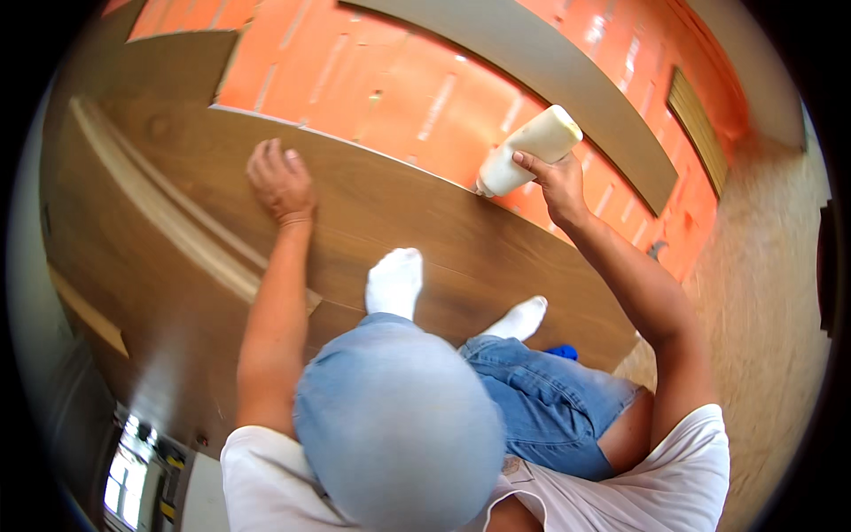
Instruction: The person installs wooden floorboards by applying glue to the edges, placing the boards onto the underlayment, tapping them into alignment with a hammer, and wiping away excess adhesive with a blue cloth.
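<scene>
My right hand [560, 184] grips a white squeeze bottle of glue [532, 151], tilted with its tip down. The tip meets or nearly meets the exposed edge of the laid brown wood floor [425, 213], beside the orange underlayment [381, 97]; I cannot tell whether glue is flowing. Palm down on the laid planks, my left hand [282, 182] lies to the left with its fingers stretched out, holding nothing. My bent denim knee [399, 417] and feet in white socks [394, 279] are on the brown floor close to me.
A loose brown plank [567, 71] lies across the underlayment beyond the bottle, with a shorter plank piece [698, 129] farther right. Long pale strips [168, 204] lie at left. A small dark tool [657, 250] sits near my right forearm, and a blue item [563, 352] beside my leg.
</scene>
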Available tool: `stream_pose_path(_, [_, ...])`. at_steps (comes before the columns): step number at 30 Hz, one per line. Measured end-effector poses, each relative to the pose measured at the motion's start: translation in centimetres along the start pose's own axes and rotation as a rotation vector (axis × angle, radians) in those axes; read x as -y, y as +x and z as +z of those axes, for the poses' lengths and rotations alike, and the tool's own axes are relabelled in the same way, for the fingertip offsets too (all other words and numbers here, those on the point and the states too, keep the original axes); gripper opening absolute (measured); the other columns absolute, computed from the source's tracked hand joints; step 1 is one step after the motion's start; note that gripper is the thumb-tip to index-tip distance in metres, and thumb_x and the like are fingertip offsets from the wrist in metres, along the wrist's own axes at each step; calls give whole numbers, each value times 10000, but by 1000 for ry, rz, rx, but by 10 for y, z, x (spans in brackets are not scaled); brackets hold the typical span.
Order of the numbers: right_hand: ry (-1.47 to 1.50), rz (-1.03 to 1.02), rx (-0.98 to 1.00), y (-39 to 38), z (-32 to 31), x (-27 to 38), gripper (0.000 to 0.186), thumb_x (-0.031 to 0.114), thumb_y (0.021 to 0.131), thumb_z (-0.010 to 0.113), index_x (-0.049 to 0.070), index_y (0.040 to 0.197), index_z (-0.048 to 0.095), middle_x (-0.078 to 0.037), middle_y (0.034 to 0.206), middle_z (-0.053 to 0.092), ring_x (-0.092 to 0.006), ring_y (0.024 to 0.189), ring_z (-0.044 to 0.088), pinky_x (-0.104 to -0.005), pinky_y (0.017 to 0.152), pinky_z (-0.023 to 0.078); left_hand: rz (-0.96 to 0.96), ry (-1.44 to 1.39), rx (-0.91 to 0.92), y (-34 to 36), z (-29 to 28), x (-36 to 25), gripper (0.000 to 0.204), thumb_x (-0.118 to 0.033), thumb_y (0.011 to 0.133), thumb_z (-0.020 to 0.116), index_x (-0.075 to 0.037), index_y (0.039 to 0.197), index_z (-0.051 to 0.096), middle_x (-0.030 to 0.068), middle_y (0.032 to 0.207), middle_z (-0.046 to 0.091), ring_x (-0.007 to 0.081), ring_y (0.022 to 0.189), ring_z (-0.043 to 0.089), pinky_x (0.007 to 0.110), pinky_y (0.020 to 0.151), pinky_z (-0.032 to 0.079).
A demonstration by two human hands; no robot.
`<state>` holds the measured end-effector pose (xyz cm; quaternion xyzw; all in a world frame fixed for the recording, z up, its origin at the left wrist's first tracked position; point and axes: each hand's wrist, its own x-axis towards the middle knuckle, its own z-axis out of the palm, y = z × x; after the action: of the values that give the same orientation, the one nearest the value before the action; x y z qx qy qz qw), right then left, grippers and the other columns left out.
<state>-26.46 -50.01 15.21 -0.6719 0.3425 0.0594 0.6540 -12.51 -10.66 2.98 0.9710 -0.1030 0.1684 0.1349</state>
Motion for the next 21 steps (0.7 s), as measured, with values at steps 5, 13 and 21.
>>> stream_pose_path(5, [28, 122, -187, -46, -124, -46, 447, 156, 865, 830, -7, 1230, 630, -127, 1155, 699, -255, 1065, 683, -407, 881, 573, 86, 21, -14, 3, 11, -8, 329, -244, 1004, 574, -31, 1244, 648, 154, 1298, 609, 350, 1237, 546, 503, 1048, 429])
stream_pose_path(13, [-153, 141, -469, -125, -285, -102, 472, 155, 832, 844, 1, 1228, 640, -120, 1146, 707, -245, 1059, 688, -409, 898, 572, 149, 44, -27, -4, 21, 20, 359, -312, 1036, 555, -40, 1241, 669, 143, 1250, 659, 332, 1205, 579, 501, 1034, 429])
stream_pose_path(21, [-189, 134, -629, -171, -394, -145, 479, 102, 811, 838, 1, 1235, 639, -113, 1165, 720, -229, 1091, 681, -391, 937, 547, 96, 95, 55, -2, 29, 37, 469, -424, 1057, 525, -41, 1301, 646, 157, 1309, 615, 346, 1267, 522, 489, 1088, 387])
